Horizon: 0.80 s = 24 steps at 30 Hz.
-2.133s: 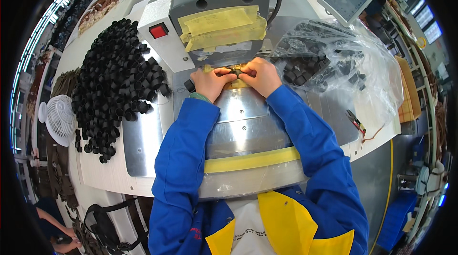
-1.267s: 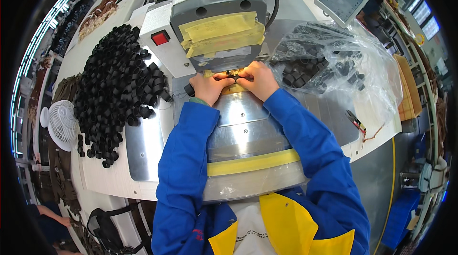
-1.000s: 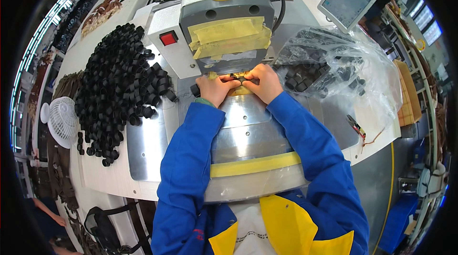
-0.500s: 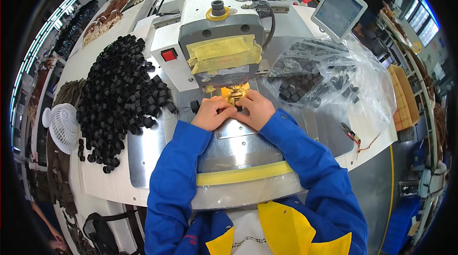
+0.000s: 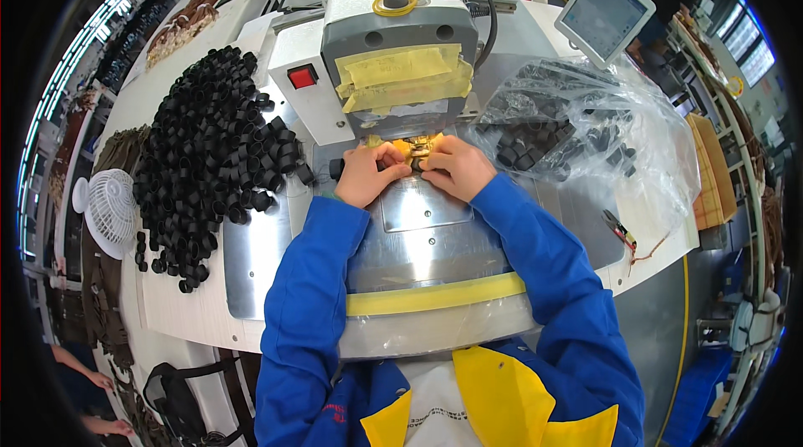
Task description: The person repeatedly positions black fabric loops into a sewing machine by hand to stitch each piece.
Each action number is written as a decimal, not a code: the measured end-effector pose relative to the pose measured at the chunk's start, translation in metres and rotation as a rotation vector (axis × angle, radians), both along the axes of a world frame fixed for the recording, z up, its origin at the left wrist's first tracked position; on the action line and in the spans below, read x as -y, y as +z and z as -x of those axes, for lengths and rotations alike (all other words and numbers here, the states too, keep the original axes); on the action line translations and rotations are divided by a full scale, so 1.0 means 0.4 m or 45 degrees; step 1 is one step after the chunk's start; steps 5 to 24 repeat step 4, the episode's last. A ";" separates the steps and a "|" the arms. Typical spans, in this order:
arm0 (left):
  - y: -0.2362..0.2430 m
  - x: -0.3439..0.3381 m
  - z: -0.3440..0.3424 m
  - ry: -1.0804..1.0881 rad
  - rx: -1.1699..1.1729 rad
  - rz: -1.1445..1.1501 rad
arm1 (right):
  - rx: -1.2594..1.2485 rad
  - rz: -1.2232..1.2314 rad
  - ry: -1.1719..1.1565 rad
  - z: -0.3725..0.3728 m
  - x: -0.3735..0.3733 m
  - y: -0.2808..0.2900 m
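Under the head of a white and grey industrial sewing machine (image 5: 401, 71), my two hands meet at the lit, brass-coloured clamp (image 5: 418, 146). My left hand (image 5: 366, 175) comes in from the left, thumb and fingers closed at a small black webbing loop (image 5: 416, 165). From the other side my right hand (image 5: 460, 168) pinches at that same loop, which the fingertips mostly hide. A single black loop (image 5: 336, 168) lies just left of my left hand. Beyond it spreads a large heap of black loops (image 5: 205, 154).
A clear plastic bag (image 5: 652, 146) with more black loops lies on the right, thread snips (image 5: 619, 229) nearer me. A white fan (image 5: 110, 204) stands left, a screen (image 5: 604, 14) back right. Another person's hands (image 5: 113, 401) show at lower left; someone bends over at far right.
The view has shifted slightly. My fingertips have drawn a little apart at the clamp, showing more of the dark piece between them. Another person's hands have come further into view at lower left.
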<state>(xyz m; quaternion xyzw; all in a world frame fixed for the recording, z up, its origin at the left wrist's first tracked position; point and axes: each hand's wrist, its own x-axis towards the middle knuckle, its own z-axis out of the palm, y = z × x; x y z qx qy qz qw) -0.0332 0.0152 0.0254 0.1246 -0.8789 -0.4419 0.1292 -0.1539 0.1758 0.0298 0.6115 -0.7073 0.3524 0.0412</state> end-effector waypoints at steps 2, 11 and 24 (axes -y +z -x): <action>-0.004 -0.011 0.016 0.065 0.051 -0.035 | -0.010 0.042 -0.027 0.017 0.019 -0.009; -0.006 -0.024 0.029 0.283 0.071 0.139 | 0.039 -0.089 -0.200 0.022 0.029 -0.017; -0.006 -0.024 0.029 0.283 0.071 0.139 | 0.039 -0.089 -0.200 0.022 0.029 -0.017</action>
